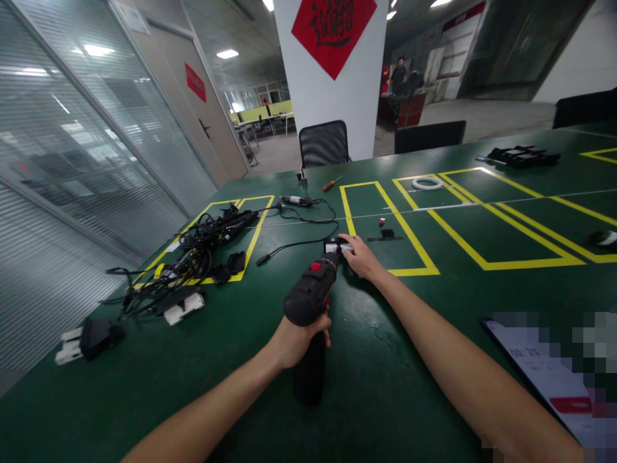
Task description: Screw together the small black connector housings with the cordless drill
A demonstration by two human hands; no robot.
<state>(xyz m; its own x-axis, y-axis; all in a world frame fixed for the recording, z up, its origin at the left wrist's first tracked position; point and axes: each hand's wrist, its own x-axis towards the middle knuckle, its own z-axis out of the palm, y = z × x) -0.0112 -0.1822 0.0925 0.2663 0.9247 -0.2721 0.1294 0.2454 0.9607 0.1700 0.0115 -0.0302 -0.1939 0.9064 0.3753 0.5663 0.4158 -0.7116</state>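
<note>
My left hand is wrapped round the grip of a black electric screwdriver with a red switch. Its nose points away from me at a small black and white part on the green table. My right hand rests on the table with its fingers closed on that part, holding it at the tool's tip. A black cable runs from the part toward the left.
A tangle of black cables and adapters lies left in a yellow-taped box. White and black blocks sit at the left edge. A red-handled screwdriver, tape roll, black parts and chairs are farther back. Papers lie near right.
</note>
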